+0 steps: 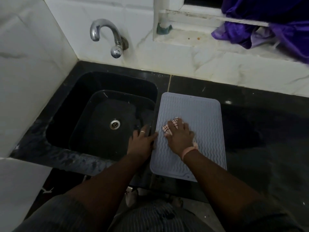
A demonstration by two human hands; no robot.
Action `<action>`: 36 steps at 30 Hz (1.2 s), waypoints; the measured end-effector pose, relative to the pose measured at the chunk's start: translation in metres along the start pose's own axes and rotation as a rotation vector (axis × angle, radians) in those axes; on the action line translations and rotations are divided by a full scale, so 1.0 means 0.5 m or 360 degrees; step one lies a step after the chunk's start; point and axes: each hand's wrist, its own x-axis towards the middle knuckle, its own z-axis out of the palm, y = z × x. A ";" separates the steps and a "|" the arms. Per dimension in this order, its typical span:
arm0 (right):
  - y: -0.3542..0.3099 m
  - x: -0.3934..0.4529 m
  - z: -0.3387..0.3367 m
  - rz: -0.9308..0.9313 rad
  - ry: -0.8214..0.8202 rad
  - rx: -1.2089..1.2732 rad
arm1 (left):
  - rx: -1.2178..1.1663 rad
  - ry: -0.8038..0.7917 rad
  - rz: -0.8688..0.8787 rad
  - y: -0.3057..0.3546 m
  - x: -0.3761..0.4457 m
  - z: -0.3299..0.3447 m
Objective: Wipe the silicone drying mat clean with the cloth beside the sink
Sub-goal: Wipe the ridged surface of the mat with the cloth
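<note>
A grey-blue silicone drying mat (pixel 200 111) with wavy ridges lies flat on the black counter just right of the sink. My right hand (pixel 179 136) presses a small white cloth (pixel 167 128) with dark checked lines onto the mat's left middle; most of the cloth is hidden under my palm and fingers. My left hand (pixel 142 142) rests flat on the sink's right rim, its thumb touching the mat's left edge. It holds nothing and its fingers are spread.
A black sink (pixel 80 104) with a metal drain (pixel 114 124) sits to the left. A chrome tap (pixel 107 36) juts from the white tiled wall. Purple fabric (pixel 267 25) hangs at the window ledge, top right. Black counter (pixel 259 131) extends right of the mat.
</note>
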 end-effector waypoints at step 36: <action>-0.014 -0.176 -0.035 -0.0921 -0.0482 0.0177 | 0.0066 -0.0386 -0.0023 -0.002 0.000 -0.057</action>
